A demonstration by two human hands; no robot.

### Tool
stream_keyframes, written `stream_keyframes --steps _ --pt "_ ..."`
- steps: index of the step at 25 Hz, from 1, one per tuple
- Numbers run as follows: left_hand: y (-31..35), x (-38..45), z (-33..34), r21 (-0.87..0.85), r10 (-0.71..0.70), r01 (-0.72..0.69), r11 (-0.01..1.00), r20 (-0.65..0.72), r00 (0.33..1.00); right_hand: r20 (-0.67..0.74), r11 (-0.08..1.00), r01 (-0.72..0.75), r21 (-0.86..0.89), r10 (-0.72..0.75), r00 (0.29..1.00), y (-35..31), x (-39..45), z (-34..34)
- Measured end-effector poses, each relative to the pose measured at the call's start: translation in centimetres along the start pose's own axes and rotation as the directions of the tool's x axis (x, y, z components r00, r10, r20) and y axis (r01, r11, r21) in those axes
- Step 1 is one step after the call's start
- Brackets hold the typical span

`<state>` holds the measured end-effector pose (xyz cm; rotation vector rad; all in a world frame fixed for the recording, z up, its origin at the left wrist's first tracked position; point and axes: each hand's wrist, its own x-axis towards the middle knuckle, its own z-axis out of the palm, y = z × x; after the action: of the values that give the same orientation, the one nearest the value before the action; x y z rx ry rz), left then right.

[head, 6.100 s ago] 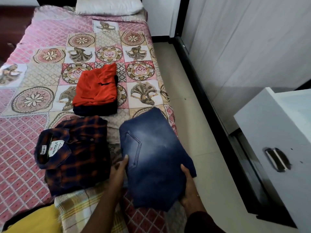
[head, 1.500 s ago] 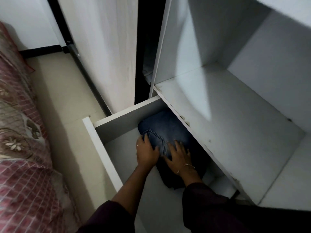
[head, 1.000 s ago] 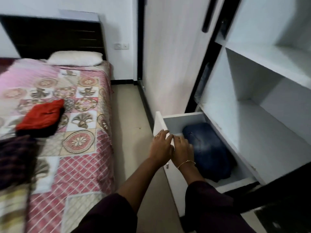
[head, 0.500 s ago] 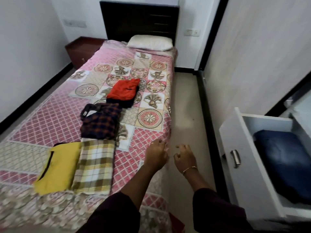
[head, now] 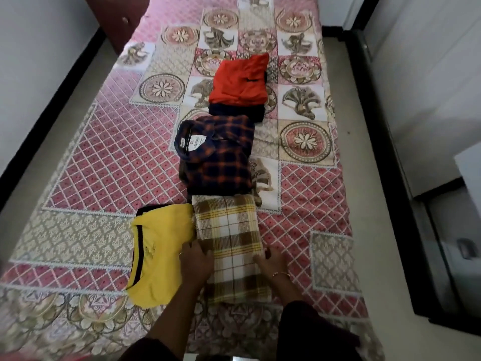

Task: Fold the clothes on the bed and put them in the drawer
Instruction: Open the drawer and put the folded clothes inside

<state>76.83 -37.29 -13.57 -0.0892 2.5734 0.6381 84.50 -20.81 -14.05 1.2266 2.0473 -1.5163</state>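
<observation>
While both hands settle on the checked cloth [head: 231, 246], the step in hand looks to be lifting it for the drawer, which is not in view.

Grip: left hand [head: 195, 261] lies on the cloth's left edge, against the yellow shirt [head: 158, 251]; right hand [head: 270, 261] on its right edge. Fingers look loosely bent on the fabric; whether they have closed round the edges I cannot tell.

Handling advice: slide fingers under both long edges and lift level, so the folds hold and the neighbour is not dragged.

Items on the bed [head: 109, 162], all folded:
- Checked cloth: cream, brown and yellow weave, flat oblong, nearest the person.
- Yellow shirt: soft knit, dark collar trim, touching the cloth's left side.
- Plaid shirt [head: 218, 155]: navy and orange, collar and label up, just beyond the cloth.
- Orange top [head: 239, 79]: smooth, resting on a dark garment [head: 236, 112], farthest off.
- Bed cover: quilted, pink lattice with medallion patches.
</observation>
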Motion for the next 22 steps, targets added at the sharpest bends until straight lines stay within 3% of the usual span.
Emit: stream_keyframes --steps 4,8,11,13,15,17,19,22 --pt "-2.0 2.6 1.6 -0.09 0.004 0.018 0.996 0.24 0.971 0.009 0.989 -0.07 0.131 0.069 0.998 -0.4 1.7 3.1" --pt "-2.2 3.7 2.5 -0.12 -0.075 0.113 0.986 0.287 0.955 0.137 0.927 -0.168 0.336 0.128 0.982 -1.7 2.0 3.0" --pt "-2.2 3.8 2.0 -0.314 -0.072 0.163 0.935 0.283 0.956 0.222 0.877 -0.214 0.429 0.127 0.967 -1.9 1.6 3.1" --pt "-1.4 2.8 0.8 -0.508 -0.114 0.266 0.819 0.311 0.943 0.266 0.844 -0.232 0.484 0.111 0.957 -2.2 0.8 2.9" --pt "0.1 1.3 -0.3 -0.701 -0.08 0.449 0.554 0.492 0.867 0.3 0.804 -0.231 0.549 0.068 0.952 -2.7 -0.4 1.7" --pt "2.2 -0.5 -1.4 -0.693 0.053 0.592 0.41 0.667 0.743 0.292 0.781 -0.202 0.59 0.027 0.956 -3.0 -1.6 -0.8" --pt "4.8 -2.2 -2.2 -0.67 0.153 0.618 0.412 0.719 0.678 0.248 0.762 -0.153 0.629 -0.01 0.969 -3.1 -3.1 -4.1" --pt "10.4 -4.9 -2.9 -0.698 0.286 0.551 0.457 0.702 0.652 0.107 0.713 -0.044 0.7 -0.045 0.993 -2.8 -5.8 -10.5"
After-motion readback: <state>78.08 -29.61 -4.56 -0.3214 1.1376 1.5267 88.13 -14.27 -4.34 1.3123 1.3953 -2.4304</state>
